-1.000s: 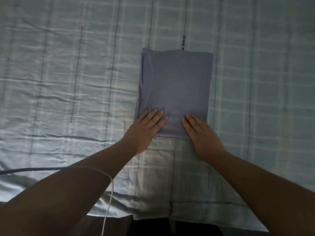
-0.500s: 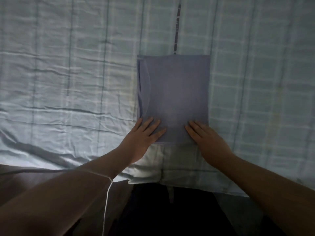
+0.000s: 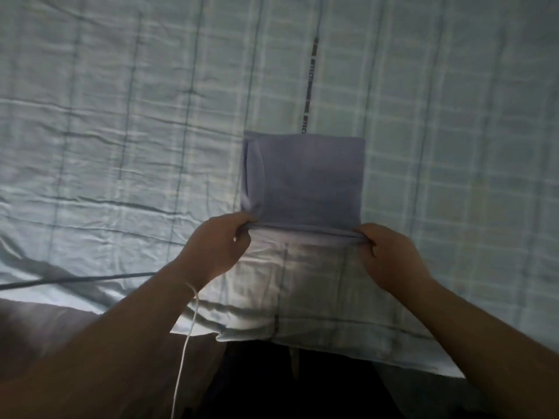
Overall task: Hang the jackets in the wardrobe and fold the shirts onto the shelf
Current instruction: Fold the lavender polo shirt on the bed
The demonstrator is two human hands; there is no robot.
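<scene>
Dim light, head view looking down over a bed (image 3: 127, 110) covered in a pale blue-green checked sheet, creased throughout. The task's thing, a grey-purple folded shirt (image 3: 305, 179), lay flat on the sheet a little right of centre, folded to a neat rectangle, with stacked layers showing along its left side. Its far edge sat just below a narrow dark lettered strip (image 3: 310, 80) that ran away up the sheet; the lettering was too small to read. The left hand (image 3: 219, 247) was closed, fingers curled under and thumb on top, pinching the shirt's near left corner. The right hand (image 3: 390, 257) was closed the same way on the near right corner. Between the two hands the shirt's near edge ran as a straight, taut line, and whether it was raised off the sheet could not be told. The rest of the shirt rested on the bed. Both forearms reached in from the bottom corners of the view. A thin white cable (image 3: 185, 340) hung from the left wrist down to the bottom edge. A dark cord (image 3: 78, 279) lay across the sheet from the left edge toward the left forearm. The sheet's near hem draped over the bed edge, and below it all was dark.
</scene>
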